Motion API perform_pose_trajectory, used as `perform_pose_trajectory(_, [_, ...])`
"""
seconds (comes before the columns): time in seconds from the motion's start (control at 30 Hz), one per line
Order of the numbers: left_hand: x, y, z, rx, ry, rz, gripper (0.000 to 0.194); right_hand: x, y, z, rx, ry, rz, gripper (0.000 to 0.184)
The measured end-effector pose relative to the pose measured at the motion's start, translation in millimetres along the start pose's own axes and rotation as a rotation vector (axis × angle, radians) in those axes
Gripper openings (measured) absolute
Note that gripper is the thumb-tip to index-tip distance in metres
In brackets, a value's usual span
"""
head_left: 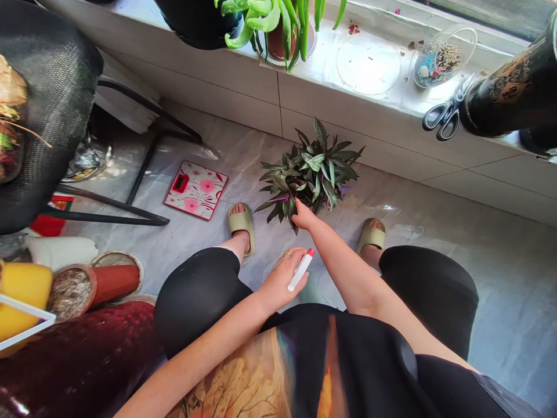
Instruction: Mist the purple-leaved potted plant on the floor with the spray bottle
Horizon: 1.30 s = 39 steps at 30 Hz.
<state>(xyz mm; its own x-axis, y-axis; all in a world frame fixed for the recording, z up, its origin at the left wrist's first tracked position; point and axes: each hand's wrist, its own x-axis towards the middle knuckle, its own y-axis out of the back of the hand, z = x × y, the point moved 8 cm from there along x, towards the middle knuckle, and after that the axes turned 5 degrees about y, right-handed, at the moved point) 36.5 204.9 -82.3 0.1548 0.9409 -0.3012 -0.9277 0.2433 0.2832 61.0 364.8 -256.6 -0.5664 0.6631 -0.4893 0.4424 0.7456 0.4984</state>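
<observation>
While left hand (282, 274) grips slim tube (300, 271), right hand (304, 217) touches pointed leaves (315, 163), grip unclear

The grey marbled floor (513, 290) meets a pale tiled wall (400, 133) below a brightly lit windowsill (326, 67) — the window (491, 18) sits at upper right. A black mesh chair (65, 75) — tubular-framed — stands at left.

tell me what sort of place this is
Probably a home, perhaps a window corner: a green plant on the ledge, a dark-leaved plant lower down, and slip-on sandals.
</observation>
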Motion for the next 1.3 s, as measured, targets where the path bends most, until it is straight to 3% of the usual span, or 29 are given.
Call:
perform_pose_trajectory(0.27, [-1.9,4.6,2.2,-0.034,0.017,-0.001,0.036,2.8,-10.5,-9.3,0.105,-0.030,0.038,0.093])
perform_pose_trajectory(0.4, [-2.1,4.7,4.3,-0.045,0.032,-0.017,0.035,-2.1,-11.7,-9.9,0.035,-0.039,0.024,0.091])
perform_pose_trajectory(0.53, [-2.8,3.8,5.4,-0.052,0.032,-0.031,0.036,-10.1,-1.2,-7.8,-0.113,-0.074,0.033,0.085])
perform_pose_trajectory(0.7, [-3.1,2.7,4.8,-0.050,0.022,-0.029,0.037,-20.5,12.2,7.0,-0.267,-0.262,-0.034,0.080])
perform_pose_trajectory(0.8, [-3.3,2.3,4.9,-0.047,0.015,-0.032,0.038,-22.4,19.2,12.8,-0.282,-0.296,-0.034,0.076])
perform_pose_trajectory(1.03, [-4.6,0.7,3.5,-0.040,0.007,-0.036,0.042,-15.8,16.4,20.6,-0.185,-0.203,-0.014,0.076])
perform_pose_trajectory(1.3, [-3.8,0.4,3.6,-0.031,0.022,-0.036,0.041,-0.4,-2.1,13.3,0.031,-0.021,0.024,0.073])
